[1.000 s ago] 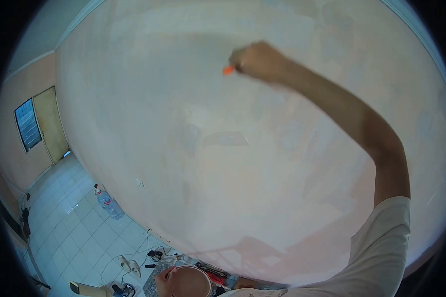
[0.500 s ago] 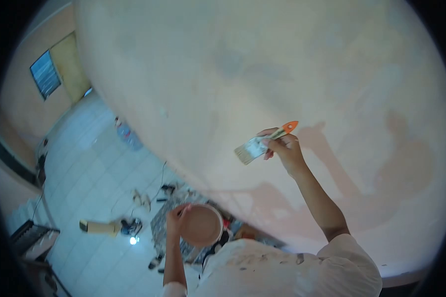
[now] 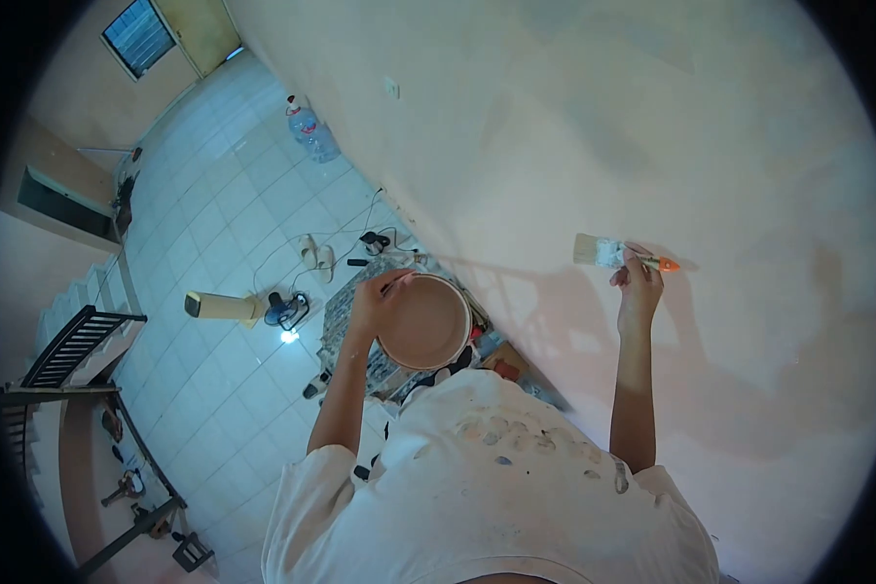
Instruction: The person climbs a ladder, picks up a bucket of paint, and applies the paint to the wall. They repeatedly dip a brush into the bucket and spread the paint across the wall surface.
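Brush work between strokes, seemingly: right hand (image 3: 639, 284) clamped on brush (image 3: 603, 252) near wall (image 3: 516, 175), contact unclear; left hand (image 3: 372, 304) closed on bucket (image 3: 469, 326) at rim. Dipping would call for bristles tipped downward.

Pinkish patchy wall (image 3: 516, 127), pale tiled floor (image 3: 204, 370), blue-paned window (image 3: 138, 39), stair railing (image 3: 73, 346) at left

Qty, visible items: L hand (image 3: 378, 300), 1; R hand (image 3: 639, 282), 1; flat paintbrush (image 3: 608, 253), 1; bucket (image 3: 470, 329), 1; T-shirt (image 3: 516, 496), 1; sandals (image 3: 310, 253), 2 (1 pr.); window (image 3: 138, 39), 1; door (image 3: 200, 34), 1; wall socket (image 3: 391, 89), 1. Water bottles (image 3: 311, 132): min. 1, exact ct. unclear. Cables (image 3: 370, 207): multiple, ct. unclear.
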The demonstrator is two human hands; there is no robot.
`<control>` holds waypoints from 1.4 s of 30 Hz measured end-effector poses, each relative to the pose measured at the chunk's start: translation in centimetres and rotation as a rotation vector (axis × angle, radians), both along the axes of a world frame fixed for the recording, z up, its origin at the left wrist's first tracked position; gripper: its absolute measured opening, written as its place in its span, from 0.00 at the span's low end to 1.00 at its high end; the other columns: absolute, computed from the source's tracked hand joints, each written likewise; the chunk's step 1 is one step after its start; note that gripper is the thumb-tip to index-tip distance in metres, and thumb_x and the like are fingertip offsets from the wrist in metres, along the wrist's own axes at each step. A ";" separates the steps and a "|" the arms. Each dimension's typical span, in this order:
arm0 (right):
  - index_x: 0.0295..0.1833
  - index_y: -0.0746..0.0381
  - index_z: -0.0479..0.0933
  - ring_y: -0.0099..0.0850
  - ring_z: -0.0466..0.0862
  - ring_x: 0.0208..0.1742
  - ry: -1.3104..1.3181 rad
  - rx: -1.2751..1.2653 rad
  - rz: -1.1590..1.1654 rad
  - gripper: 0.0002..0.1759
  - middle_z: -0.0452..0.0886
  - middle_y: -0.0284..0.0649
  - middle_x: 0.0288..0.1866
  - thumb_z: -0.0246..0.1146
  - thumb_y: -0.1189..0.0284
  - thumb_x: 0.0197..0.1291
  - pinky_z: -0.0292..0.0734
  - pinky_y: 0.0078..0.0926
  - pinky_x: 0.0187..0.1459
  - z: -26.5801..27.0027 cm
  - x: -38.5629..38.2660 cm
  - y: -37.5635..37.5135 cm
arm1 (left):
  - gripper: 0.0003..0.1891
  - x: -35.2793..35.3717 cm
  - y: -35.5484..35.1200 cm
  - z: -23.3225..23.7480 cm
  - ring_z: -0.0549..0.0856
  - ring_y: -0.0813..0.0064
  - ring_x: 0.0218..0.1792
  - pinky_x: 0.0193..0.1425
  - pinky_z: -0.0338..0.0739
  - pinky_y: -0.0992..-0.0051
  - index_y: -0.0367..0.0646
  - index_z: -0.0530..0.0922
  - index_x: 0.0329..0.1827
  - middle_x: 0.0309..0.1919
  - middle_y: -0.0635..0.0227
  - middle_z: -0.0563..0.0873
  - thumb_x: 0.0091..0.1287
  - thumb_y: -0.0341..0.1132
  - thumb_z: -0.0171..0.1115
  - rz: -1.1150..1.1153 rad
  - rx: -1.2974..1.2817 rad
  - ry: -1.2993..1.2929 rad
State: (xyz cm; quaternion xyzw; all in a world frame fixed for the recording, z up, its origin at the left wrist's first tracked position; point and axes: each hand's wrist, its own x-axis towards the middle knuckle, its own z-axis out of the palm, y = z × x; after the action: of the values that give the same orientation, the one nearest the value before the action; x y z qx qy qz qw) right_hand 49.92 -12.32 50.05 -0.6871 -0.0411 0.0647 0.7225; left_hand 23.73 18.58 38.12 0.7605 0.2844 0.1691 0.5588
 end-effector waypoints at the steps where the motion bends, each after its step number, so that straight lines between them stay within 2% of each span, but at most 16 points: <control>1: 0.51 0.69 0.81 0.22 0.76 0.28 0.029 0.024 -0.019 0.14 0.81 0.36 0.35 0.69 0.71 0.66 0.73 0.22 0.33 -0.7 -0.2 -0.5 | 0.14 0.0 -0.1 0.5 0.90 0.71 0.38 0.45 0.82 0.71 0.42 0.88 0.53 0.38 0.57 0.92 0.73 0.42 0.66 0.005 0.024 0.018; 6: 0.50 0.68 0.81 0.25 0.80 0.29 0.132 0.132 -0.056 0.11 0.84 0.39 0.36 0.67 0.72 0.67 0.77 0.23 0.34 -6.0 -2.5 -2.7 | 0.14 0.0 0.1 0.2 0.90 0.70 0.37 0.44 0.83 0.70 0.43 0.89 0.53 0.38 0.57 0.92 0.74 0.43 0.66 -0.005 -0.003 0.012; 9: 0.51 0.68 0.81 0.28 0.86 0.33 0.227 0.190 0.100 0.12 0.87 0.44 0.41 0.65 0.71 0.69 0.84 0.26 0.36 -8.1 -5.7 -1.7 | 0.16 -0.3 0.2 0.1 0.89 0.73 0.40 0.47 0.82 0.71 0.41 0.88 0.54 0.40 0.60 0.92 0.75 0.43 0.65 -0.021 -0.020 0.032; 10: 0.53 0.70 0.80 0.28 0.87 0.33 0.255 0.167 0.148 0.13 0.87 0.44 0.42 0.64 0.72 0.70 0.84 0.27 0.37 -7.7 -6.9 -0.6 | 0.17 -0.3 0.1 0.4 0.88 0.75 0.43 0.51 0.81 0.73 0.39 0.87 0.55 0.41 0.62 0.92 0.75 0.44 0.64 -0.026 -0.030 0.051; 14: 0.55 0.72 0.79 0.29 0.88 0.36 0.274 0.060 0.381 0.14 0.87 0.44 0.43 0.62 0.72 0.72 0.84 0.27 0.40 -5.9 -10.1 3.4 | 0.17 0.0 0.1 2.0 0.88 0.75 0.44 0.51 0.82 0.72 0.40 0.87 0.55 0.41 0.61 0.92 0.75 0.44 0.64 -0.014 -0.074 0.111; 16: 0.56 0.72 0.79 0.29 0.87 0.36 0.299 -0.004 0.502 0.15 0.87 0.44 0.44 0.62 0.71 0.73 0.84 0.27 0.40 -4.8 -11.3 4.8 | 0.17 -0.1 -0.3 1.5 0.89 0.74 0.43 0.50 0.83 0.71 0.41 0.87 0.55 0.41 0.58 0.93 0.74 0.44 0.65 -0.023 -0.016 0.040; 18: 0.54 0.71 0.81 0.28 0.89 0.37 0.217 -0.070 0.680 0.11 0.86 0.43 0.43 0.64 0.77 0.71 0.85 0.23 0.42 -4.2 -11.4 6.9 | 0.17 0.1 -0.5 1.4 0.90 0.73 0.42 0.49 0.83 0.71 0.41 0.87 0.55 0.42 0.57 0.93 0.74 0.44 0.66 -0.008 -0.025 0.036; 21: 0.54 0.70 0.82 0.28 0.88 0.40 0.131 -0.210 0.811 0.11 0.87 0.43 0.42 0.64 0.79 0.70 0.85 0.24 0.44 -4.5 -12.1 9.2 | 0.16 0.2 -0.5 1.3 0.90 0.73 0.42 0.49 0.83 0.71 0.43 0.88 0.55 0.42 0.58 0.93 0.74 0.44 0.66 -0.002 -0.034 0.018; 23: 0.54 0.69 0.82 0.27 0.88 0.40 0.073 -0.252 0.850 0.10 0.87 0.43 0.42 0.65 0.80 0.69 0.84 0.24 0.44 -5.8 -12.2 10.0 | 0.14 0.3 -0.7 1.4 0.92 0.63 0.40 0.46 0.82 0.70 0.44 0.89 0.52 0.42 0.55 0.92 0.73 0.43 0.66 0.010 -0.005 0.020; 27: 0.51 0.69 0.83 0.26 0.88 0.41 -0.026 -0.341 0.900 0.08 0.87 0.42 0.42 0.65 0.80 0.69 0.83 0.23 0.45 -7.6 -12.9 11.5 | 0.15 0.3 -0.7 1.6 0.92 0.64 0.40 0.47 0.82 0.71 0.44 0.89 0.52 0.42 0.56 0.92 0.72 0.44 0.67 0.012 -0.008 0.021; 29: 0.51 0.69 0.83 0.26 0.88 0.41 -0.065 -0.368 0.902 0.08 0.87 0.41 0.42 0.66 0.80 0.68 0.83 0.23 0.45 -7.6 -13.4 11.8 | 0.17 0.2 -0.7 1.7 0.89 0.75 0.42 0.49 0.81 0.72 0.45 0.88 0.55 0.41 0.60 0.93 0.74 0.46 0.66 -0.009 -0.030 0.059; 32: 0.51 0.70 0.83 0.28 0.88 0.40 -0.144 -0.433 0.893 0.09 0.87 0.42 0.43 0.67 0.79 0.67 0.83 0.24 0.45 -7.6 -13.9 12.2 | 0.17 0.2 -0.6 1.8 0.89 0.75 0.42 0.49 0.81 0.72 0.44 0.88 0.55 0.41 0.60 0.93 0.74 0.46 0.66 -0.010 -0.031 0.044; 34: 0.51 0.69 0.83 0.34 0.88 0.40 -0.343 -0.518 0.909 0.11 0.87 0.46 0.43 0.69 0.77 0.65 0.82 0.26 0.45 -7.8 -14.0 12.6 | 0.17 0.3 -0.6 1.5 0.89 0.75 0.41 0.49 0.82 0.72 0.44 0.88 0.55 0.41 0.60 0.93 0.74 0.46 0.66 -0.011 -0.031 0.031; 38: 0.51 0.68 0.83 0.39 0.88 0.40 -0.417 -0.552 0.959 0.12 0.87 0.49 0.43 0.70 0.76 0.64 0.81 0.29 0.44 -8.7 -13.8 13.3 | 0.18 0.2 -0.5 1.2 0.89 0.74 0.41 0.50 0.82 0.72 0.43 0.88 0.55 0.42 0.58 0.93 0.74 0.47 0.65 -0.021 -0.026 0.032; 40: 0.47 0.69 0.82 0.49 0.84 0.38 -0.473 -0.465 0.935 0.09 0.84 0.50 0.38 0.69 0.74 0.64 0.78 0.39 0.42 -9.6 -13.9 13.6 | 0.18 0.0 -0.6 1.3 0.89 0.74 0.41 0.50 0.81 0.72 0.43 0.88 0.55 0.42 0.58 0.93 0.74 0.47 0.65 -0.022 -0.011 0.061; 42: 0.46 0.69 0.82 0.46 0.85 0.37 -0.534 -0.465 0.960 0.09 0.85 0.49 0.38 0.69 0.74 0.65 0.79 0.37 0.41 -10.0 -13.4 13.8 | 0.18 0.3 -0.1 1.3 0.89 0.74 0.42 0.50 0.81 0.71 0.43 0.88 0.55 0.42 0.58 0.93 0.74 0.46 0.65 -0.020 0.027 0.070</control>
State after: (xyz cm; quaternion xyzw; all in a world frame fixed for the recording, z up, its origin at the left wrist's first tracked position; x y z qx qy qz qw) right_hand 36.56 1.52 40.05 -0.7244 -0.5122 0.2164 0.4075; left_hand 23.98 18.44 39.42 0.7761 0.2938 0.1409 0.5399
